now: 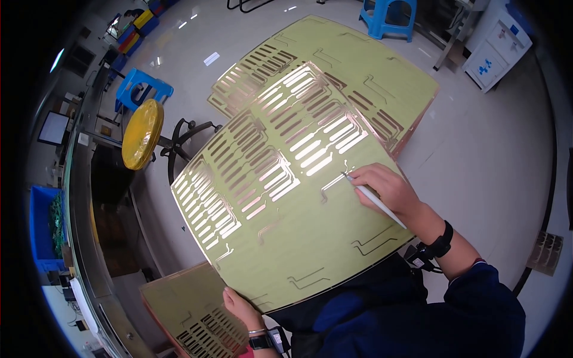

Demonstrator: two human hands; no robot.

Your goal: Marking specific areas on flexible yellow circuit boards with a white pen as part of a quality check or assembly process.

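A large yellow-green circuit panel [298, 238] with shiny copper traces lies tilted in front of me, its near edge against my lap. My right hand [385, 188] is closed around a slim white pen-shaped tool [382, 207]. The tool's dark pointed tip meets the panel beside a short copper trace near the right edge. Whether the tip is a blade or a point is too small to tell. At the panel's lower left edge, my left hand [240, 309] grips the rim, with some fingers hidden.
More such panels lie beyond in a stack [382, 65], and another panel [197, 310] is at lower left. A yellow round stool [143, 134] and a blue stool [140, 86] stand left. Another blue stool [388, 18] and a white cabinet [498, 51] are far right. A workbench with a blue bin [45, 227] runs along the left.
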